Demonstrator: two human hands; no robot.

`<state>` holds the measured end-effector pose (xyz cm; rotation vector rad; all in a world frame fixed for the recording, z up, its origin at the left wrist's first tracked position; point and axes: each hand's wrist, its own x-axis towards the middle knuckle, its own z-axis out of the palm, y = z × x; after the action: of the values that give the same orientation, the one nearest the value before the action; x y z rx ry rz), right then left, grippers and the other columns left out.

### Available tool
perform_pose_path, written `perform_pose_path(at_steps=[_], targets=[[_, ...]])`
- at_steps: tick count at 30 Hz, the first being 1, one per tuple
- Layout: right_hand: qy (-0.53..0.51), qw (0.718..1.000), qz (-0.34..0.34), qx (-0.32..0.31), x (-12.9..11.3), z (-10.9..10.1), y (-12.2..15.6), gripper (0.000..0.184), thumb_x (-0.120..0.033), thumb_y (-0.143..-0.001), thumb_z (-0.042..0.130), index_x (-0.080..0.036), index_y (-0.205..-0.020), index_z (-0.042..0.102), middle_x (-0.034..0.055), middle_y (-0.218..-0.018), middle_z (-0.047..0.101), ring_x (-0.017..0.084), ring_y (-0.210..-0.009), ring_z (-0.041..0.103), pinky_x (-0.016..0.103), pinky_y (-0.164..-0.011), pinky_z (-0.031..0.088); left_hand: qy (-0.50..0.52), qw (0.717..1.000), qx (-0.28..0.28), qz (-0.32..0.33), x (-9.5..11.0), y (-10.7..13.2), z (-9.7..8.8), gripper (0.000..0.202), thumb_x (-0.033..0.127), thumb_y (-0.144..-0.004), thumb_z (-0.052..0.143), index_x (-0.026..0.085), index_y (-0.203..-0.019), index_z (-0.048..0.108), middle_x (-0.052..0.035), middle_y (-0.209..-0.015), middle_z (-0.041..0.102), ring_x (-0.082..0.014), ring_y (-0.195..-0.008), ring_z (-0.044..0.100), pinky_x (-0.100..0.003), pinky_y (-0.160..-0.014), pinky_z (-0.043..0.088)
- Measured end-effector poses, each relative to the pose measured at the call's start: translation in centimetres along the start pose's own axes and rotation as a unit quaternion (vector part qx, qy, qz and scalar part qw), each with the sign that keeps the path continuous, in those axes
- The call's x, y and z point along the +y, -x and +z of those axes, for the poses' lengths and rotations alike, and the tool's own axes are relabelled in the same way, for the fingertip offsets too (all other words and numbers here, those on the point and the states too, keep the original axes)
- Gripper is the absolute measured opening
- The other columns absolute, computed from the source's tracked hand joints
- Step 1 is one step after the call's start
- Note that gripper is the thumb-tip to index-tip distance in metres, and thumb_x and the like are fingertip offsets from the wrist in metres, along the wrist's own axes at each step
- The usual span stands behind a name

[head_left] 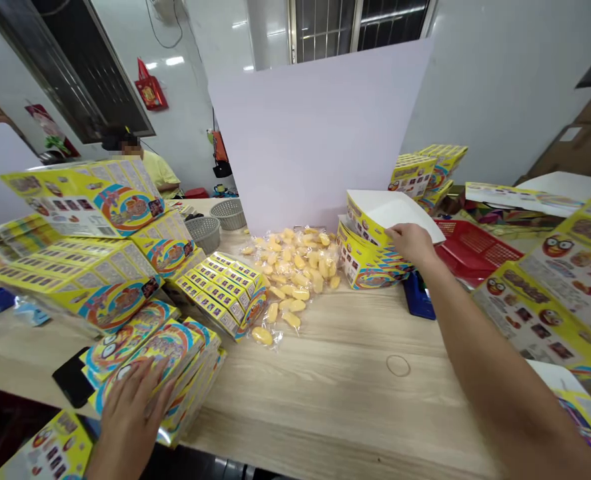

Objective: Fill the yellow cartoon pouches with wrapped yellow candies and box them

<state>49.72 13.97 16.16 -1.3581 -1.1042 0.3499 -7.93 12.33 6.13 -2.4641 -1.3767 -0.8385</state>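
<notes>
Left hand is lying palm-down on the box stack at the bench's near edge, over on the left, fingers loosely apart. Right arm is stretching up from the near-right corner, right hand pinching the carton, which is sitting on a yellow pile toward the far edge.

The left hand rests with spread fingers on a stack of yellow boxes at the near edge of the wooden table; the right hand pinches the edge of a yellow-and-white carton; between the hands lies a heap of clear-wrapped yellow pieces, in front of an upright white board; a red basket stands at right; a person in a yellow top is at far left.
</notes>
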Motion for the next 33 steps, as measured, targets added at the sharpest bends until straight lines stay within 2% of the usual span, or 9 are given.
perform_pose_path(at_steps=[8, 13, 16, 20, 24, 26, 29, 31, 33], targets=[[0.249, 0.929, -0.076, 0.262, -2.9, -1.8, -2.1, 0.026, -0.031, -0.086, 0.049, -0.010, -0.080, 0.062, 0.0075, -0.093, 0.062, 0.020, -0.104, 0.053, 0.042, -0.093, 0.033, 0.032, 0.999, 0.007, -0.002, 4.6, -1.7, -0.1, 0.038, 0.043, -0.088, 0.040, 0.023, -0.118, 0.050, -0.0097, -0.117, 0.057, -0.0264, -0.111, 0.052, -0.047, -0.096, 0.040], [0.226, 0.888, -0.180, 0.358, -8.0, 0.2, 3.9, 0.031, -0.038, -0.088, 0.042, -0.013, -0.097, 0.059, 0.0083, -0.094, 0.061, 0.017, -0.092, 0.056, 0.035, -0.079, 0.043, 0.180, 0.983, -0.003, -0.045, 10.3, -2.4, 0.1, 0.030, 0.030, -0.087, 0.046, 0.025, -0.115, 0.054, -0.0056, -0.120, 0.058, -0.0224, -0.116, 0.050, -0.040, -0.099, 0.039], [0.200, 0.916, -0.194, 0.287, -9.0, 5.0, 11.5, 0.035, -0.028, -0.081, 0.056, -0.019, -0.115, 0.051, 0.0023, -0.087, 0.058, 0.015, -0.075, 0.058, 0.031, -0.065, 0.051, 0.345, 0.930, -0.071, -0.106, 14.7, -3.3, 1.2, 0.037, 0.035, -0.088, 0.045, 0.026, -0.124, 0.048, -0.0049, -0.128, 0.053, -0.0211, -0.121, 0.046, -0.038, -0.103, 0.036], [0.143, 0.982, -0.125, -0.017, -6.3, 12.8, 21.5, 0.019, -0.020, -0.085, 0.047, -0.027, -0.097, 0.061, 0.0036, -0.081, 0.062, 0.018, -0.077, 0.061, 0.032, -0.071, 0.053, 0.577, 0.791, -0.180, -0.092, 19.0, -5.5, 3.5, 0.056, 0.049, -0.089, 0.037, 0.023, -0.138, 0.028, -0.0095, -0.142, 0.037, -0.0215, -0.129, 0.036, -0.039, -0.107, 0.031], [0.032, 0.982, -0.037, -0.182, -2.2, 16.3, 26.6, 0.042, -0.016, -0.086, 0.039, -0.024, -0.127, 0.044, 0.0094, -0.116, 0.059, 0.021, -0.107, 0.057, 0.038, -0.088, 0.050, 0.540, 0.792, -0.242, -0.150, 20.0, -7.0, 5.8, 0.054, 0.042, -0.085, 0.048, 0.018, -0.132, 0.039, -0.0108, -0.140, 0.039, -0.0213, -0.131, 0.032, -0.037, -0.110, 0.022], [0.055, 0.980, -0.048, -0.187, -0.4, 15.3, 27.1, 0.045, -0.017, -0.087, 0.039, -0.024, -0.131, 0.040, 0.0094, -0.123, 0.056, 0.021, -0.114, 0.053, 0.039, -0.094, 0.045, 0.519, 0.807, -0.226, -0.168, 19.6, -7.2, 6.7, 0.049, 0.038, -0.086, 0.047, 0.017, -0.130, 0.040, -0.0102, -0.136, 0.044, -0.0201, -0.127, 0.038, -0.034, -0.107, 0.027], [0.181, 0.980, -0.070, -0.046, 2.3, 11.2, 25.9, 0.038, -0.026, -0.087, 0.043, -0.021, -0.124, 0.048, 0.0118, -0.123, 0.056, 0.023, -0.117, 0.049, 0.044, -0.099, 0.040, 0.517, 0.812, -0.208, -0.175, 18.9, -7.1, 7.7, 0.036, 0.035, -0.088, 0.043, 0.016, -0.115, 0.054, -0.0085, -0.116, 0.060, -0.0186, -0.107, 0.054, -0.030, -0.094, 0.039], [0.286, 0.956, -0.025, 0.061, 4.2, 8.1, 24.6, 0.049, -0.040, -0.083, 0.047, -0.012, -0.123, 0.049, 0.0193, -0.123, 0.054, 0.031, -0.119, 0.045, 0.050, -0.096, 0.038, 0.523, 0.809, -0.189, -0.190, 18.7, -7.0, 8.3, 0.029, 0.036, -0.086, 0.045, 0.016, -0.099, 0.062, -0.0059, -0.097, 0.066, -0.0178, -0.092, 0.059, -0.028, -0.082, 0.043], [0.344, 0.936, 0.069, 0.034, 5.8, 5.7, 23.7, 0.058, -0.046, -0.081, 0.044, -0.008, -0.125, 0.047, 0.0219, -0.114, 0.060, 0.036, -0.108, 0.054, 0.050, -0.083, 0.046, 0.522, 0.811, -0.155, -0.214, 18.8, -7.2, 9.1, 0.028, 0.037, -0.085, 0.046, 0.015, -0.086, 0.063, -0.0034, -0.081, 0.065, -0.0167, -0.080, 0.059, -0.026, -0.073, 0.044]])
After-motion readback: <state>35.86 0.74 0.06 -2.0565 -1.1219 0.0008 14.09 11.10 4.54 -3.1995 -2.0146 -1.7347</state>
